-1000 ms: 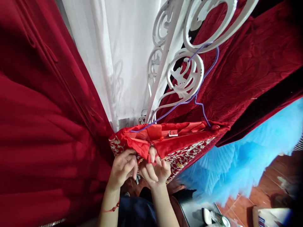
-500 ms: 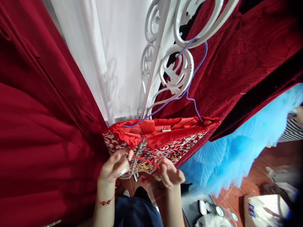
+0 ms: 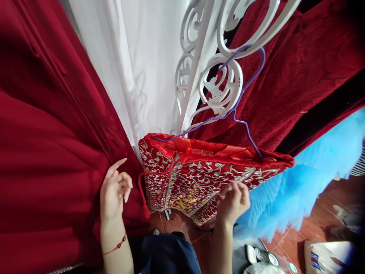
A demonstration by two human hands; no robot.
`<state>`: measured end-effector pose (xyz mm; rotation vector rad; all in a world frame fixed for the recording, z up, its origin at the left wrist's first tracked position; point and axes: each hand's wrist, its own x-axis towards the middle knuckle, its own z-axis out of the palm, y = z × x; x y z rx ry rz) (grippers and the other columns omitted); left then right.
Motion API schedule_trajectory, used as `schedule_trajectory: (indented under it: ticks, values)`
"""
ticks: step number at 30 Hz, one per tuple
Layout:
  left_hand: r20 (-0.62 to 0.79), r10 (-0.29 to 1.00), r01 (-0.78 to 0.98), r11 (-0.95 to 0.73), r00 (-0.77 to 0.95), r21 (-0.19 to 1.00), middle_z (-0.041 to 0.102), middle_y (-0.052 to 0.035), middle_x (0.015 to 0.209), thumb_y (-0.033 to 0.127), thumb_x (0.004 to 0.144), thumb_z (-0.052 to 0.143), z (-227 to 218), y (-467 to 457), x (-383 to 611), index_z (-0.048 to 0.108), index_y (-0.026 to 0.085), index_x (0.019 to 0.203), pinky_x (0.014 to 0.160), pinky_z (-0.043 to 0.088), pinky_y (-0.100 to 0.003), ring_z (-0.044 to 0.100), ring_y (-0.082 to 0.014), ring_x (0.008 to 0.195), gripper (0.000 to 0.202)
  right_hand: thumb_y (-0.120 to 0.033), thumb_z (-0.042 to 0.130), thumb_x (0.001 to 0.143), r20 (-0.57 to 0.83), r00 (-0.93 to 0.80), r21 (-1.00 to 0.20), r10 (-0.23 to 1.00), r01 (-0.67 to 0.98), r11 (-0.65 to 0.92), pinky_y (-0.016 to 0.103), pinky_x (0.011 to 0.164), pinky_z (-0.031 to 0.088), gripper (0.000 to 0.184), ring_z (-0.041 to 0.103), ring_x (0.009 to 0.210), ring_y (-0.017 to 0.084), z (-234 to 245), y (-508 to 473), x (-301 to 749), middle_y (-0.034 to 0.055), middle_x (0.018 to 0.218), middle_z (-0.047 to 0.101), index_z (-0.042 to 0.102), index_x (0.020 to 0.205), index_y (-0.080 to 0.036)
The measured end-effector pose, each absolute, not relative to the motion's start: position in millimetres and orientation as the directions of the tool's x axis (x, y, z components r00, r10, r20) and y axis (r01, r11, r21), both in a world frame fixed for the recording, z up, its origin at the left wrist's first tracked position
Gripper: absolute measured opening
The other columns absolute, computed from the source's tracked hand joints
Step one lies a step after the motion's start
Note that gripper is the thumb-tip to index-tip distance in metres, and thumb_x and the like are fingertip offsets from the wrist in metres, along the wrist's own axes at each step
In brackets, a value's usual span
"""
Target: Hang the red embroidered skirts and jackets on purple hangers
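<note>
An embroidered red skirt (image 3: 194, 182), with silver and gold patterns and a satin lining, hangs open-topped from a purple wire hanger (image 3: 216, 117). A small label (image 3: 207, 153) sits inside its waist. From the front opening a red drawstring (image 3: 140, 183) loops out to the left and ends in a tassel (image 3: 146, 211). My left hand (image 3: 114, 190) is open and holds nothing, apart from the skirt and left of the drawstring. In front of the skirt's right half is my right hand (image 3: 234, 201), its fingers curled closed; what they hold, if anything, is hidden.
The hanger hooks over a white scrolled metal frame (image 3: 222, 85). Red drapery (image 3: 57, 167) fills the left side, beside a white curtain (image 3: 155, 68). Blue ruffled fabric (image 3: 316, 175) hangs at right. Bottles (image 3: 268, 257) and a white bag (image 3: 325, 257) are low at right.
Both hands have let go of the knotted drawstring and moved apart, left hand leftward, right hand rightward. The drawstring now hangs loose to the left, and the skirt front is spread more into view.
</note>
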<state>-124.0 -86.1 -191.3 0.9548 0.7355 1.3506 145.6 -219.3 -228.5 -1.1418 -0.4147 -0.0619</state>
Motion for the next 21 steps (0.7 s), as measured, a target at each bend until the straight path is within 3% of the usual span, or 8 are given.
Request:
schedule_trajectory:
  ticks: [3, 5, 10, 15, 18, 21]
  values:
    - [0.278, 0.955, -0.309, -0.234, 0.105, 0.922, 0.062, 0.0046, 0.063, 0.038, 0.092, 0.061, -185.8, -105.9, -103.6, 0.058, 0.019, 0.127, 0.035, 0.032, -0.014, 0.042, -0.0045, 0.038, 0.04, -0.036, 0.066, 0.088, 0.398, 0.773, -0.914, 0.495, 0.286, 0.288, 0.021, 0.047, 0.034, 0.018, 0.045, 0.045, 0.008, -211.9, -192.7, 107.2, -0.0077, 0.054, 0.053, 0.067, 0.093, -0.019]
    - [0.344, 0.922, -0.248, -0.296, 0.176, 0.922, 0.063, 0.0046, 0.066, 0.034, 0.092, 0.062, -185.8, -117.7, -92.9, 0.057, 0.021, 0.129, 0.039, 0.037, -0.015, 0.045, -0.0051, 0.04, 0.04, -0.036, 0.067, 0.088, 0.411, 0.681, -0.911, 0.606, 0.326, 0.252, 0.022, 0.05, 0.037, 0.019, 0.048, 0.046, 0.009, -203.1, -172.3, 86.5, -0.0067, 0.054, 0.055, 0.067, 0.092, -0.018]
    - [0.44, 0.866, -0.109, -0.427, 0.235, 0.898, 0.064, 0.0032, 0.068, 0.027, 0.093, 0.061, -190.2, -130.5, -74.2, 0.055, 0.022, 0.136, 0.044, 0.041, -0.018, 0.048, -0.007, 0.046, 0.044, -0.038, 0.067, 0.086, 0.418, 0.701, -0.908, 0.578, 0.299, 0.294, 0.022, 0.051, 0.037, 0.034, 0.043, 0.046, 0.008, -189.4, -132.6, 61.2, -0.0066, 0.05, 0.052, 0.048, 0.064, -0.021]
    - [0.62, 0.771, 0.053, -0.632, 0.146, 0.773, 0.069, 0.001, 0.072, 0.026, 0.092, 0.062, -175.5, -116.9, -58.8, 0.056, 0.024, 0.137, 0.051, 0.045, -0.022, 0.051, -0.0095, 0.049, 0.045, -0.039, 0.068, 0.083, 0.431, 0.766, -0.899, 0.476, 0.321, 0.298, 0.022, 0.052, 0.038, 0.034, 0.042, 0.048, 0.008, -182.1, -123.2, 53.3, -0.0061, 0.052, 0.051, 0.047, 0.064, -0.021]
    - [0.632, 0.745, 0.175, -0.666, 0.214, 0.725, 0.073, -0.0008, 0.08, 0.029, 0.094, 0.06, -159.4, -99.5, -52.3, 0.061, 0.025, 0.133, 0.057, 0.048, -0.022, 0.057, -0.01, 0.054, 0.039, -0.04, 0.066, 0.084, 0.422, 0.764, -0.904, 0.488, 0.317, 0.287, 0.021, 0.051, 0.037, 0.033, 0.041, 0.048, 0.008, -178.0, -123.4, 49.5, -0.0051, 0.052, 0.052, 0.048, 0.064, -0.021]
    - [0.622, 0.746, 0.231, -0.666, 0.238, 0.709, 0.075, -0.0024, 0.086, 0.032, 0.095, 0.058, -153.4, -87.0, -48.5, 0.068, 0.023, 0.117, 0.063, 0.051, -0.023, 0.064, -0.0118, 0.061, 0.026, -0.04, 0.067, 0.082, 0.391, 0.768, -0.917, 0.508, 0.274, 0.291, 0.02, 0.049, 0.034, 0.033, 0.037, 0.049, 0.007, -174.7, -126.8, 46.8, -0.0065, 0.051, 0.046, 0.047, 0.064, -0.021]
